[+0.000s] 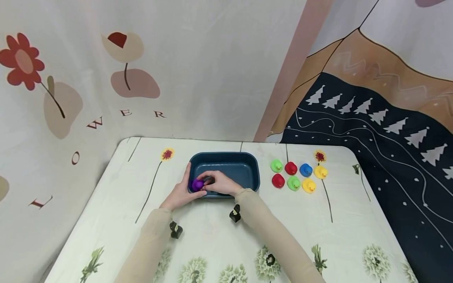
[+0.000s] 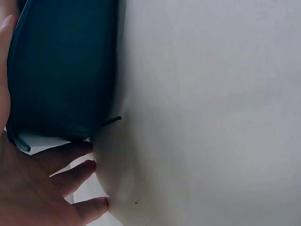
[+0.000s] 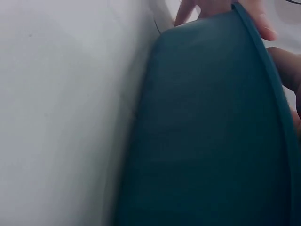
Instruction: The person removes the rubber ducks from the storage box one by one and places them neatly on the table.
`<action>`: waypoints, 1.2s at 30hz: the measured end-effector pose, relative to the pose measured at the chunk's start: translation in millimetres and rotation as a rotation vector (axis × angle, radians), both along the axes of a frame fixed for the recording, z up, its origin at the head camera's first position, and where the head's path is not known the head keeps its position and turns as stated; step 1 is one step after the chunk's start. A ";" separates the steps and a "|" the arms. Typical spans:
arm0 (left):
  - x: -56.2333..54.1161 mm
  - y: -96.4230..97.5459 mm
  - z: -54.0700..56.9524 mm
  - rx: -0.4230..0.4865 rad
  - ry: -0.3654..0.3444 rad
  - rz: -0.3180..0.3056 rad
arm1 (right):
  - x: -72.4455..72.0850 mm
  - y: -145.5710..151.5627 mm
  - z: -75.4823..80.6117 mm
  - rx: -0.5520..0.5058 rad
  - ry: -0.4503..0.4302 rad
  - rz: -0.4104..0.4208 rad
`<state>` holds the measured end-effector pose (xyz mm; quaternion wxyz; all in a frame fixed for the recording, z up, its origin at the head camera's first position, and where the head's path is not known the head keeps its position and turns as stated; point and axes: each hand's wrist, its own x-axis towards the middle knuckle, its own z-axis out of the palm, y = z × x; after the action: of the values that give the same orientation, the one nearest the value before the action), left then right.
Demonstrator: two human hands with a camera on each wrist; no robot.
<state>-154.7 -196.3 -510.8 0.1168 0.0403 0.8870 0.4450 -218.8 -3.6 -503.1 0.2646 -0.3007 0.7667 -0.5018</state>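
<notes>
A dark blue rectangular tray (image 1: pixel 230 171) stands on the table. My left hand (image 1: pixel 181 193) is spread round its front left corner, the fingers straight along the left end and the thumb along the front rim. In the left wrist view, the outstretched fingers of the left hand (image 2: pixel 51 188) lie against the outside of the tray (image 2: pixel 66 70). Inside the tray's left end is a purple rubber duck (image 1: pixel 197 185), partly covered. My right hand (image 1: pixel 219 183) reaches over the front rim and pinches it between bent fingers and thumb. The tray's outer wall (image 3: pixel 202 117) fills much of the right wrist view.
Right of the tray several rubber ducks sit in two rows, among them a green duck (image 1: pixel 276 165), a red duck (image 1: pixel 291 168), a blue duck (image 1: pixel 306 169) and a yellow duck (image 1: pixel 309 185). A flower-printed cloth (image 1: pixel 209 243) covers the table; a curtain (image 1: pixel 212 78) hangs behind.
</notes>
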 end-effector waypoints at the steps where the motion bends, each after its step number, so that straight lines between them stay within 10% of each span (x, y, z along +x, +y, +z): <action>1: -0.2 0.2 0.0 0.000 0.001 -0.003 | -0.4 -1.7 -0.6 0.012 0.001 0.000; 16: -1.1 1.3 2.4 -0.005 -0.007 -0.012 | -2.1 -13.2 -4.9 0.076 0.005 -0.046; 36: -2.3 1.8 -0.2 -0.021 -0.027 0.016 | 4.0 14.9 5.3 -0.131 -0.117 -0.274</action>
<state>-156.9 -194.5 -511.0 0.1258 0.0258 0.8902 0.4371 -214.8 11.2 -497.8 0.2174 -0.1802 0.7494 -0.5989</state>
